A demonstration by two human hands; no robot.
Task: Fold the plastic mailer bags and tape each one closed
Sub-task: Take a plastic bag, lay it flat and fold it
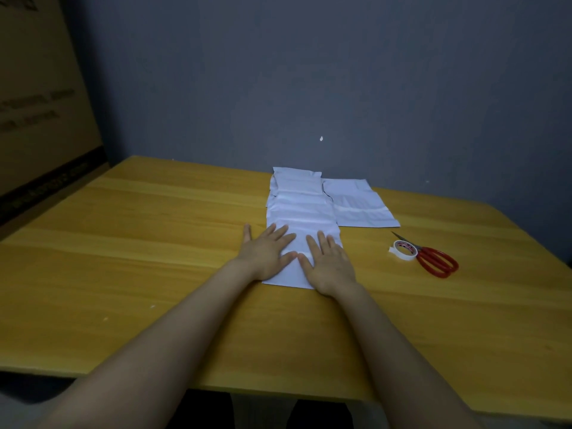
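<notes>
Two-handed pressing, with left hand (266, 252) and right hand (331, 261) laid palm-down and fingers (280, 232) straight, spread, gripping nothing, on the near end of the long creased white mailer bag (301, 209) in the middle of the counter (154, 243), probably to flatten it and pin it for a first fold. Laid ready just beside it on the right, nearer the wall (309, 72), a second mailer bag (359, 205), and further right the tape roll (404, 249) resting against red scissors (436, 261), likely within right-hand reach for sealing. Cannot read the blurred print on the cardboard box (40, 119) at left, nor the red marks on the roll.
</notes>
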